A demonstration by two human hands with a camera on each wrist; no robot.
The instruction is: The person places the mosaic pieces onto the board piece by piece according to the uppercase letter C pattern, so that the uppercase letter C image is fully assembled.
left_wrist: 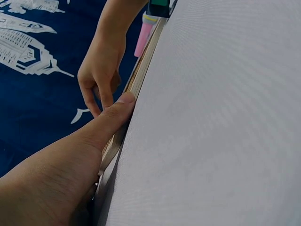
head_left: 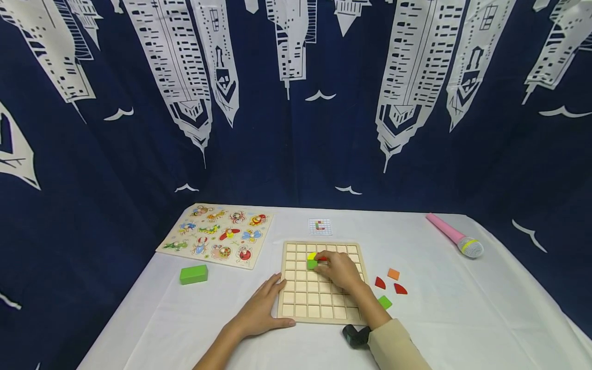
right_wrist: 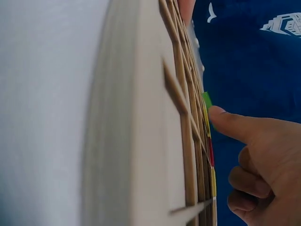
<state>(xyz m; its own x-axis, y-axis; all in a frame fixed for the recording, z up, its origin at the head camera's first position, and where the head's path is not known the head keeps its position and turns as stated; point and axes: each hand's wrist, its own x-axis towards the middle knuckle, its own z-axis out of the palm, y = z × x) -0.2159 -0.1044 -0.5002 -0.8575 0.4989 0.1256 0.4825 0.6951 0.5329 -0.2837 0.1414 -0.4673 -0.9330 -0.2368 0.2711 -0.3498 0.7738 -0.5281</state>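
A square wooden grid board [head_left: 300, 298] lies on the white table. My left hand [head_left: 261, 311] rests at its left side, fingers along the edge and thumb near the front corner; the left wrist view shows the thumb [left_wrist: 117, 108] against the board's rim. Over the upper middle of the grid, my right hand [head_left: 339, 270] pinches a green square tile [head_left: 312, 264]. From the right wrist, that green tile [right_wrist: 207, 100] stands tilted at the thumb tip, above the grid. Just behind it sits a yellow piece [head_left: 311, 255], with a red piece [head_left: 322, 259] partly hidden under the right fingers.
Right of the board lie an orange square [head_left: 393, 274], two red quarter-round pieces [head_left: 400, 289] and a green square [head_left: 385, 302]. A black object [head_left: 356, 336] is by the right forearm. Farther out are a pattern card [head_left: 320, 226], insect puzzle [head_left: 213, 234], green block [head_left: 193, 274] and pink microphone [head_left: 446, 229].
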